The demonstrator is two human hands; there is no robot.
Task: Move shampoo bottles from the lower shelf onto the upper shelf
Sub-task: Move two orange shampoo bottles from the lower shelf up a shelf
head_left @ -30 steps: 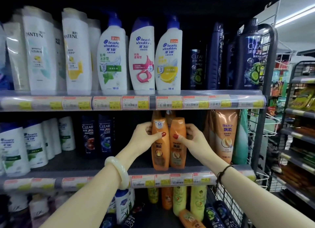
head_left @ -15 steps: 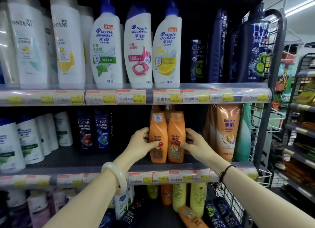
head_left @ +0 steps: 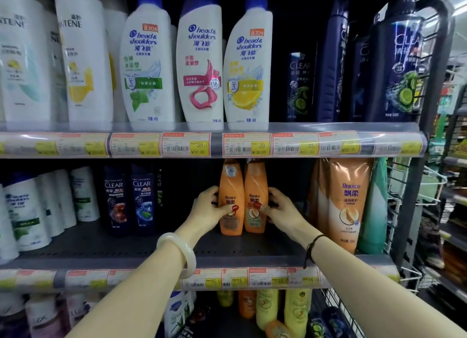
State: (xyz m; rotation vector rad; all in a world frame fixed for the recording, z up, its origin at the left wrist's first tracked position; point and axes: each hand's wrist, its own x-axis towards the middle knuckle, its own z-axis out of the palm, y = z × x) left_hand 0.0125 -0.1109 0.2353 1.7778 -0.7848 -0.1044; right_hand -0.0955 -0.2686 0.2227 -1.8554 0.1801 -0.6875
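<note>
Two orange Rejoice shampoo bottles stand upright side by side on the middle shelf (head_left: 242,246). My left hand (head_left: 206,211) wraps the left orange bottle (head_left: 230,186) from its left side, thumb across its label. The right orange bottle (head_left: 255,183) is gripped by my right hand (head_left: 280,210) from the right. Both bottle bases rest on or just above the shelf board; I cannot tell which. On the lowest shelf, yellow and orange bottles (head_left: 267,310) show between my forearms.
The top shelf (head_left: 328,128) carries white Pantene bottles (head_left: 83,59), three Head & Shoulders bottles (head_left: 199,59) and dark Clear bottles (head_left: 401,67). Small Clear bottles (head_left: 129,198) stand left of my hands, a large Rejoice refill pouch (head_left: 350,201) to the right. A wire rack (head_left: 404,211) bounds the right end.
Both hands carried the two orange bottles from the shelf's front edge back and down deeper onto the middle shelf. The camera has moved closer to the shelves.
</note>
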